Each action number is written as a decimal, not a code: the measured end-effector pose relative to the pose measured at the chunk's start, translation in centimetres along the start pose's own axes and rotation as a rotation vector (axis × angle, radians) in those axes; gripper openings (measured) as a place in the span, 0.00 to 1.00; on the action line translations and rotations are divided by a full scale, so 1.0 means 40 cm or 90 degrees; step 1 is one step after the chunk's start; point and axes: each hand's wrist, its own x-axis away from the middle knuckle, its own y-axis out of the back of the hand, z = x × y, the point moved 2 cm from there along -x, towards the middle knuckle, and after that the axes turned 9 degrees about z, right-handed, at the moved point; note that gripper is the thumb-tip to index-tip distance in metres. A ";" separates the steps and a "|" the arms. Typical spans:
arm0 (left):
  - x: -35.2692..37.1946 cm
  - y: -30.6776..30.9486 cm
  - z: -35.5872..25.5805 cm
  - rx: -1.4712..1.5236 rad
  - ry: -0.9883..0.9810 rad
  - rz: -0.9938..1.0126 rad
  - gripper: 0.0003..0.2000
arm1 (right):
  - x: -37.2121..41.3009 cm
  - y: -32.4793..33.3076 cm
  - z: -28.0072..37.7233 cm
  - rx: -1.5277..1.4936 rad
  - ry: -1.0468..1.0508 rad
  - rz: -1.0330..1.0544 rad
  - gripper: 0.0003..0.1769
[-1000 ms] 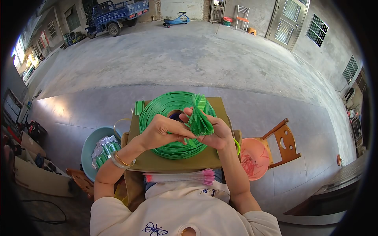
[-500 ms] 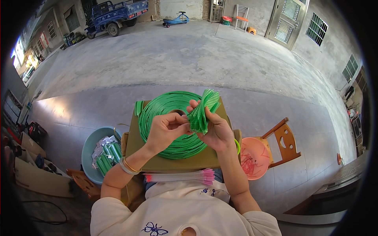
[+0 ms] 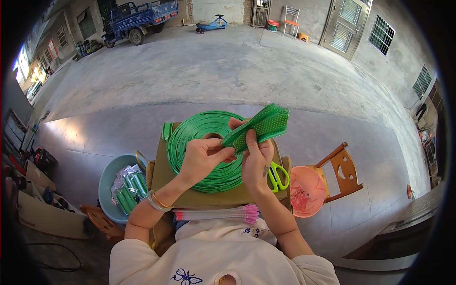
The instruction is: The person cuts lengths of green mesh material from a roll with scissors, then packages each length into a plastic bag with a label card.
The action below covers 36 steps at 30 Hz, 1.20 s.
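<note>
A folded bundle of green film with pale dots (image 3: 266,126) is held up over the work surface. My right hand (image 3: 258,154) is closed around its middle, thumb on top. My left hand (image 3: 205,159) pinches the bundle's lower left end between thumb and fingers. Beneath both hands lies a big flat coil of green strip (image 3: 190,164), partly covered by them. Yellow-green scissors handles (image 3: 280,176) show just right of my right wrist; their blades are hidden. Close to my body rests a bundle of clear thin sticks with pink ends (image 3: 213,213).
The coil sits on an olive-brown box top (image 3: 164,190). At left a blue basin (image 3: 105,190) holds green and silver packets. At right a pink basin (image 3: 316,183) with red strips sits by a wooden chair (image 3: 349,173). A blue three-wheeled truck (image 3: 142,19) stands far off.
The bundle has swung from upright to slanting up and right, and my right hand has turned with it. The scissors handles now show more fully. My left hand keeps its pinch.
</note>
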 end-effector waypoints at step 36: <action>0.229 -0.124 0.163 -0.527 -0.114 0.298 0.12 | -0.005 0.129 0.054 0.136 -0.341 0.161 0.14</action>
